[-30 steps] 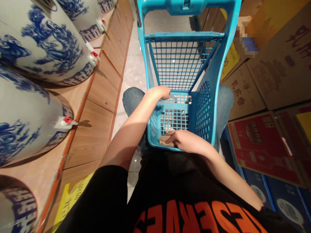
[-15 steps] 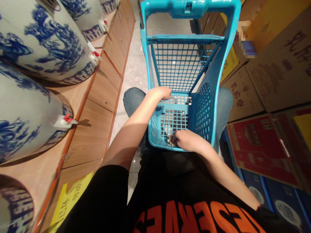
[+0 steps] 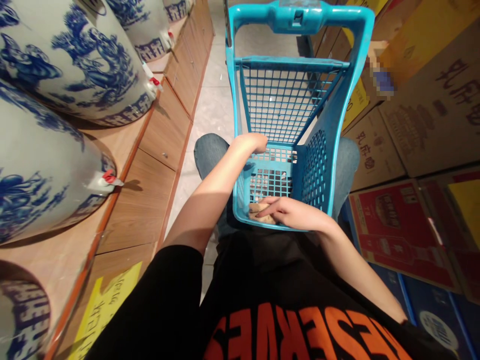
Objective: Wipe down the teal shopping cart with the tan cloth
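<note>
A blue plastic shopping cart (image 3: 330,125) stands tipped in front of me between my knees. My left hand (image 3: 252,143) is curled over the cart's mesh edge, with the fingers hidden behind it. My right hand (image 3: 290,212) rests inside the basket near its closest rim, fingers laid over a small tan cloth (image 3: 258,212) and pressing it against the mesh. The handle of the cart (image 3: 300,15) is at the top of the view.
Big white-and-blue ceramic jars (image 3: 86,65) with small taps (image 3: 107,180) sit on a wooden shelf (image 3: 142,200) to my left. Stacked cardboard boxes (image 3: 431,100) and red cartons (image 3: 397,230) line the right. A pale tiled aisle floor (image 3: 213,100) runs ahead.
My right hand has shifted along the near rim with the tan cloth; it curled tighter half a second ago and now lies flatter. The view has drifted slightly. The left hand has stayed put.
</note>
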`<state>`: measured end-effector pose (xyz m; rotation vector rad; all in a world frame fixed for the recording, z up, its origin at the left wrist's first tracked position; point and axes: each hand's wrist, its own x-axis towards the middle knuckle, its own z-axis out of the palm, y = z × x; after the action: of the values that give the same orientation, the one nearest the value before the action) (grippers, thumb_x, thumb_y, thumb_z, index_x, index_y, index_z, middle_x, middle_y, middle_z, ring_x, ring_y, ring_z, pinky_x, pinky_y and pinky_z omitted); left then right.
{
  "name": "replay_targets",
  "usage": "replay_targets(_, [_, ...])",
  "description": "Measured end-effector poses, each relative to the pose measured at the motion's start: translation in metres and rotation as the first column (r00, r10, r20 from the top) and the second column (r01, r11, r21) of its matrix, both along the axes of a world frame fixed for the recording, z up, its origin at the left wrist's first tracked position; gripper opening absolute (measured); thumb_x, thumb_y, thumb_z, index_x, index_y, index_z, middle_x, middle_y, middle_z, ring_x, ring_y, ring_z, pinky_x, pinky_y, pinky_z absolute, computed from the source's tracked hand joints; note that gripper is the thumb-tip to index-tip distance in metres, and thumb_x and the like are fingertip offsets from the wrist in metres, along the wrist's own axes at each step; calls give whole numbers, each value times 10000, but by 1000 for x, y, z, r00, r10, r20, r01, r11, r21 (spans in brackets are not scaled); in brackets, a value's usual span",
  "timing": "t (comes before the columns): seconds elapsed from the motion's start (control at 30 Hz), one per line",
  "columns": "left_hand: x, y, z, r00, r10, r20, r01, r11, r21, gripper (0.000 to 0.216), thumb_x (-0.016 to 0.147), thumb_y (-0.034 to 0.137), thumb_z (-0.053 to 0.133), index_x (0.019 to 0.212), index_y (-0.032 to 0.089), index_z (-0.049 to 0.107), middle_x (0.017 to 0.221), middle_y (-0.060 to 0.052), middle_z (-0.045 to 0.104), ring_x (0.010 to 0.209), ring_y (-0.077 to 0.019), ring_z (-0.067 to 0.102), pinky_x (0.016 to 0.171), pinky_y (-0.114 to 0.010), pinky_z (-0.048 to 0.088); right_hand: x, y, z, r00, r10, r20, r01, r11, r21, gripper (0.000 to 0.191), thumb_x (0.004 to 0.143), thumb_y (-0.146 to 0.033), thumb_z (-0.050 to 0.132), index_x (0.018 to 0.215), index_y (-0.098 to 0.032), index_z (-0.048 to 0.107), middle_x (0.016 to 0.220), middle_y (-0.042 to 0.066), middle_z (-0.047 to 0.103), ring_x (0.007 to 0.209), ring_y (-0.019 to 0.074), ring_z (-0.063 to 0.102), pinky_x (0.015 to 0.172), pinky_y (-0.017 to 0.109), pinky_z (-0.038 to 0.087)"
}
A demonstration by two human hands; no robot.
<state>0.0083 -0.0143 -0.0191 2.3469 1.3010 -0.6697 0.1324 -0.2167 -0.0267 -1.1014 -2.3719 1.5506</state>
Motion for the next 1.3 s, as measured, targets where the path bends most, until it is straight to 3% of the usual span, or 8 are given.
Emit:
replay_targets(0.17, [-1, -4, 6, 1000, -4, 1, 4, 1000, -2, 546, 854, 207, 589, 1381, 162, 726, 1326, -123, 767, 1173, -296, 709, 1004, -348, 540, -2, -1, 0, 973, -33, 230, 48, 997, -59, 484, 813, 5, 513, 1126, -150, 849, 1242, 113, 786, 1118, 252, 729, 1007, 313, 529])
replay_targets(0.37, [-2, -7, 8, 999, -31, -11, 32, 999, 12, 495, 903, 197, 559, 1364, 125, 726, 1397, -134, 729, 1198, -280, 696, 992, -314, 537, 0, 0, 7, 997, -17, -73, 16, 1000, -14, 542, 906, -17, 435, 1293, -169, 782, 1452, 97, 683, 1317, 214, 645, 1152, 330, 450])
replay_targets(0.5, [-1, -6, 7, 1000, -24, -14, 24, 1000, 8, 495, 898, 199, 571, 1365, 145, 726, 1392, -114, 735, 1202, -270, 690, 1004, -300, 525, -5, 2, 6, 948, 29, 317, -8, 998, -67, 432, 834, -14, 511, 1087, -129, 842, 1172, 120, 808, 1085, 243, 746, 947, 288, 532])
replay_targets(0.7, [-2, -8, 9, 1000, -27, -3, 27, 1000, 12, 490, 907, 197, 575, 1364, 110, 728, 1379, -147, 736, 1197, -294, 695, 1001, -324, 531, -6, 2, 6, 743, -12, 669, 2, 1000, 16, 369, 920, -100, 547, 1176, -68, 812, 1192, 232, 784, 1150, 347, 747, 932, 351, 547])
replay_targets(0.83, [-1, -7, 8, 999, -35, -6, 35, 999, 17, 473, 929, 204, 554, 1358, 104, 728, 1382, -148, 734, 1204, -295, 695, 998, -327, 534, -2, 3, 8, 954, 22, 299, -17, 1000, -17, 511, 868, -14, 485, 1246, -142, 804, 1325, 125, 758, 1234, 262, 708, 1044, 314, 517])
replay_targets(0.93, [-1, -7, 8, 1000, -29, -4, 29, 999, 21, 467, 932, 226, 559, 1354, 122, 733, 1360, -142, 746, 1188, -293, 702, 998, -334, 537, 1, 3, 6, 999, -37, 21, 37, 999, -6, 581, 890, -6, 412, 1300, -191, 781, 1391, 62, 725, 1236, 191, 689, 1083, 285, 488])
replay_targets(1.13, [0, -9, 6, 999, -29, -17, 29, 1000, -10, 460, 914, 219, 571, 1328, 125, 747, 1305, -148, 766, 1142, -291, 714, 983, -351, 542, -2, 1, 3, 824, -7, 566, 23, 999, -21, 316, 924, -187, 601, 1126, -123, 837, 1143, 177, 805, 1090, 305, 750, 899, 312, 534])
replay_targets(1.3, [6, -15, 7, 994, -102, 29, 103, 994, -45, 455, 911, 255, 571, 1320, 171, 751, 1316, -102, 768, 1130, -259, 708, 977, -315, 530, -1, 2, 8, 984, -7, 180, 7, 1000, 1, 567, 866, 16, 461, 1266, -201, 798, 1355, 67, 744, 1187, 187, 705, 1024, 238, 487])
